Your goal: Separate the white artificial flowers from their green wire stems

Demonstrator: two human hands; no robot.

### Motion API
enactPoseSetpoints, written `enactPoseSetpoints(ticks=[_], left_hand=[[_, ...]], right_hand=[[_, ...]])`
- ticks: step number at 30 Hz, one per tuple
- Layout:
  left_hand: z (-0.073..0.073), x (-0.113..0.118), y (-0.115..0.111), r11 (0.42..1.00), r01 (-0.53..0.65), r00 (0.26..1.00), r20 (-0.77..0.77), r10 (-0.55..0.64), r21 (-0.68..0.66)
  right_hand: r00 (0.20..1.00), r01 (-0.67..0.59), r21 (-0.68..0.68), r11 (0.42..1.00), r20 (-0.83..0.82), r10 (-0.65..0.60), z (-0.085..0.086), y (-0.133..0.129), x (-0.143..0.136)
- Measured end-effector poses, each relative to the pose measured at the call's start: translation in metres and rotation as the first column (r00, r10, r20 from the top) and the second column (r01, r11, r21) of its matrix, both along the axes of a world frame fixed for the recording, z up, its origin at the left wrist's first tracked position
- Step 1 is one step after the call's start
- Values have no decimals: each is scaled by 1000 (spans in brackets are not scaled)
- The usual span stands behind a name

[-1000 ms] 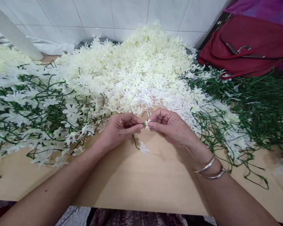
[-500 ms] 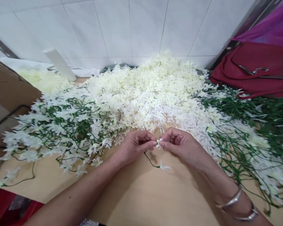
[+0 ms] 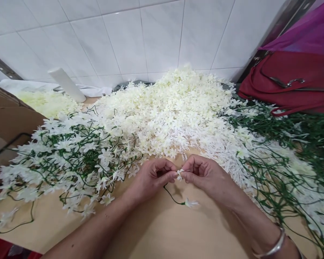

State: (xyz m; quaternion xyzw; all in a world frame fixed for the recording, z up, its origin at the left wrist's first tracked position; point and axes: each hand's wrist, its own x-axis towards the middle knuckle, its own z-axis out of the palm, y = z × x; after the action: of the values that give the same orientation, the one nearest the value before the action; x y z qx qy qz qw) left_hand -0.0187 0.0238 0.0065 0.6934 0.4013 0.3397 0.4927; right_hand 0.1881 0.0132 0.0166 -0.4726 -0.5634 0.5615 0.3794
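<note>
My left hand (image 3: 158, 176) and my right hand (image 3: 201, 172) meet over the table, thumb and forefinger of each pinched together. Between the fingertips is a small white artificial flower (image 3: 179, 175), which my right fingers grip at its edge. From beneath my left hand a thin green stem (image 3: 171, 195) curves down to another white flower (image 3: 191, 203); the upper part of that stem is hidden by the fingers. Just beyond both hands lies a large heap of loose white blossoms (image 3: 178, 104).
White flowers on green stems (image 3: 78, 151) pile up at the left, with more green stems (image 3: 275, 172) at the right. A red bag (image 3: 288, 82), a white roll (image 3: 67, 85) and a cardboard box (image 3: 10, 122) stand around the tan table (image 3: 151, 230). Behind is a tiled wall (image 3: 162, 39).
The view has tilted slightly, so everything sits a little lower. My hands keep the same pinch, with the small white flower turned slightly between the fingertips.
</note>
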Motion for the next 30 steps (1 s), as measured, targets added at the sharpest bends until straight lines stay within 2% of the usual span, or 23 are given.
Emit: enactPoseSetpoints(ticks=[9,16,23,30], left_hand=[[0,-2,0,997,10,999,-49,-6,74],[-2,-1,-1,998,-12,998,-60,15,65],[1,2,-3,1000,4,1000,16,-4,-13],[2,1,-3,1000,25,999,32,-25,-10]], right_hand=[[1000,1,-24,1000,-4,-1,0,0,-1],[999,21,-2,1000,-29,-21,-4,2,-3],[976,-82,-31,996,-203,74,-4,5,10],[991,-79,-5,997,-113,78,-3,4,9]])
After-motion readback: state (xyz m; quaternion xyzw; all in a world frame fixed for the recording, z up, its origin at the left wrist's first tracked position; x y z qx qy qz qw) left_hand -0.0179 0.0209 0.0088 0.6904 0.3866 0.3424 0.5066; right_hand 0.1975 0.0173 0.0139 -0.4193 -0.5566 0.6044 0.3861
